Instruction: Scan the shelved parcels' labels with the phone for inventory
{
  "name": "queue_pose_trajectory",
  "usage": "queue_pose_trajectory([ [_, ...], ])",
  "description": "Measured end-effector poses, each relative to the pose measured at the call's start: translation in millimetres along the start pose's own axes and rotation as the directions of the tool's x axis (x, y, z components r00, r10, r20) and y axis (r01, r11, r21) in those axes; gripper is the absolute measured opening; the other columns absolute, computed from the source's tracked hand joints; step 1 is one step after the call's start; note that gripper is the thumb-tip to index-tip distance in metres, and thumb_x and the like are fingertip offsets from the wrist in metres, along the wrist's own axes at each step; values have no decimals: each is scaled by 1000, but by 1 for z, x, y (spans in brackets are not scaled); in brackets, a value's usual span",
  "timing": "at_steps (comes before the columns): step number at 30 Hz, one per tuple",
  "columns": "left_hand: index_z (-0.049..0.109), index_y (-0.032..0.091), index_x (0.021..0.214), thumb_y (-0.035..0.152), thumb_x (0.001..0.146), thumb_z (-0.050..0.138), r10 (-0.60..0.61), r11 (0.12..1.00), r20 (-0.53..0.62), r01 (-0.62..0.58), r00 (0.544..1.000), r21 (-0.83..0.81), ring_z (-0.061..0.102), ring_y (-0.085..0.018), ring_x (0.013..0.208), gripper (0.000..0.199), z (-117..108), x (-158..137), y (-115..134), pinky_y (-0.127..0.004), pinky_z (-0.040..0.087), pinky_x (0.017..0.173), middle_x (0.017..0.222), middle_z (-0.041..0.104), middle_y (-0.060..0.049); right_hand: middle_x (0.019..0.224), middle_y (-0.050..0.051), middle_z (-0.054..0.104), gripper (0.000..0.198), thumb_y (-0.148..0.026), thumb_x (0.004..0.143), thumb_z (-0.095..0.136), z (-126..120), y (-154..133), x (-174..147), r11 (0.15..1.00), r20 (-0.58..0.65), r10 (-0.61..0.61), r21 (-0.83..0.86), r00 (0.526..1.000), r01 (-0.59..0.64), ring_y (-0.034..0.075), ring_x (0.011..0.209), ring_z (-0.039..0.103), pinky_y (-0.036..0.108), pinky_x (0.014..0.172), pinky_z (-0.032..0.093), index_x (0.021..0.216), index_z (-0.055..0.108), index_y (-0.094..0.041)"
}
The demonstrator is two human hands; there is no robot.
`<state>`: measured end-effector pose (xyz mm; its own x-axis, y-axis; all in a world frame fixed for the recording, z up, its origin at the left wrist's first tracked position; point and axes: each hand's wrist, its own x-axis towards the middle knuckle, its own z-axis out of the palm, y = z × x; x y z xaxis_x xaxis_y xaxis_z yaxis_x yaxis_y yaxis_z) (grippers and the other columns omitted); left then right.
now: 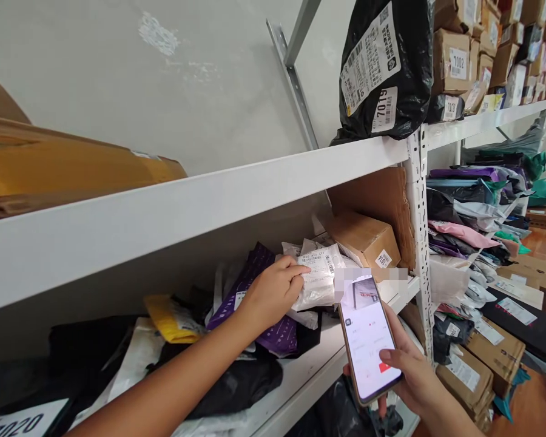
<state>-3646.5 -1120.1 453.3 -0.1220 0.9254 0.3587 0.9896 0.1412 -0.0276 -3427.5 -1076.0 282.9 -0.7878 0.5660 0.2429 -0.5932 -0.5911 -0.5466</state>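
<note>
My left hand [273, 291] reaches onto the lower shelf, its fingers closed on the left edge of a white plastic parcel [316, 276] with a printed label. The thumb side is partly hidden. In my right hand [409, 361] is a smartphone [368, 346] with its screen lit, the thumb resting near a red button on it. The phone's top end is close to the parcel's label. Beneath my left hand lies a purple mailer bag [277, 337]. A cardboard box [364, 240] labelled 7014 sits just behind and right of the white parcel.
A white shelf beam [200, 212] runs above my hands to a perforated post [423, 243]. A black bagged parcel [386, 67] marked 7019 and a brown box [73, 164] rest on the upper shelf. A yellow bag [173, 318] lies left. More parcels [473, 230] fill the right-hand rack.
</note>
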Motion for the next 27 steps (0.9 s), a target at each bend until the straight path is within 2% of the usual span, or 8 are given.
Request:
queue_pose_trajectory([
  [3, 74, 15, 117, 39, 93, 35, -103, 995, 109, 103, 989, 1, 67, -24, 101, 52, -6, -5, 14, -37, 52, 95, 104, 63, -11, 97, 14, 79, 119, -32, 73, 83, -2, -1, -1, 1000, -19, 2, -4, 1000, -2, 35, 79, 78, 22, 36, 50, 161, 2, -31],
  [6, 48, 10, 144, 40, 92, 44, -276, 960, 149, 265, 950, 86, 66, -32, 110, 60, -6, -10, 26, -44, 52, 93, 122, 61, -19, 95, 15, 80, 128, -33, 73, 83, -2, -3, -3, 1000, -33, 1, -7, 999, -1, 35, 81, 78, 22, 37, 51, 160, -11, -29],
  [8, 35, 4, 144, 37, 94, 46, -373, 927, 157, 361, 915, 99, 68, -35, 106, 61, -4, -13, 32, -44, 51, 86, 122, 63, -23, 97, 15, 80, 133, -33, 72, 84, 1, -6, -4, 1000, -42, 1, -4, 999, -1, 32, 76, 78, 21, 36, 50, 159, -16, -30],
  [11, 38, 5, 130, 33, 98, 48, -411, 911, 218, 399, 885, 101, 70, -32, 94, 44, 0, -14, 40, -37, 47, 76, 103, 70, -19, 98, 14, 80, 132, -33, 72, 85, 6, -9, -4, 1000, -43, 10, -14, 999, -10, 28, 67, 76, 21, 36, 50, 160, -13, -29],
  [14, 48, 10, 117, 29, 101, 45, -395, 917, 233, 366, 888, 160, 70, -29, 93, 25, 4, -16, 47, -34, 43, 72, 102, 70, -16, 97, 13, 80, 131, -31, 71, 86, 9, -11, -2, 1000, -57, 19, -14, 998, -20, 30, 73, 77, 21, 38, 51, 161, -9, -28],
  [20, 64, 16, 102, 29, 104, 39, -358, 893, 210, 267, 910, 363, 68, -31, 104, 28, 14, -29, 59, -37, 46, 79, 98, 71, -11, 102, 11, 77, 129, -30, 70, 89, 6, -10, 4, 999, -42, -28, 21, 999, 29, 33, 84, 77, 22, 37, 53, 161, -2, -33],
  [23, 65, 16, 98, 22, 99, 49, -366, 914, 136, 328, 920, 239, 66, -28, 105, 17, 23, -35, 63, -37, 49, 86, 104, 68, -10, 105, 10, 77, 125, -29, 71, 88, 0, -9, 7, 999, -51, -34, 21, 998, 36, 34, 87, 77, 23, 37, 55, 161, 2, -34],
  [27, 62, 15, 106, 15, 94, 49, -446, 882, 97, 455, 890, -120, 66, -26, 101, 17, 57, -49, 67, -42, 52, 90, 115, 62, -12, 110, 10, 76, 115, -26, 72, 86, -12, -6, 16, 999, -79, -50, 0, 996, 50, 33, 85, 77, 24, 36, 56, 160, 13, -35],
])
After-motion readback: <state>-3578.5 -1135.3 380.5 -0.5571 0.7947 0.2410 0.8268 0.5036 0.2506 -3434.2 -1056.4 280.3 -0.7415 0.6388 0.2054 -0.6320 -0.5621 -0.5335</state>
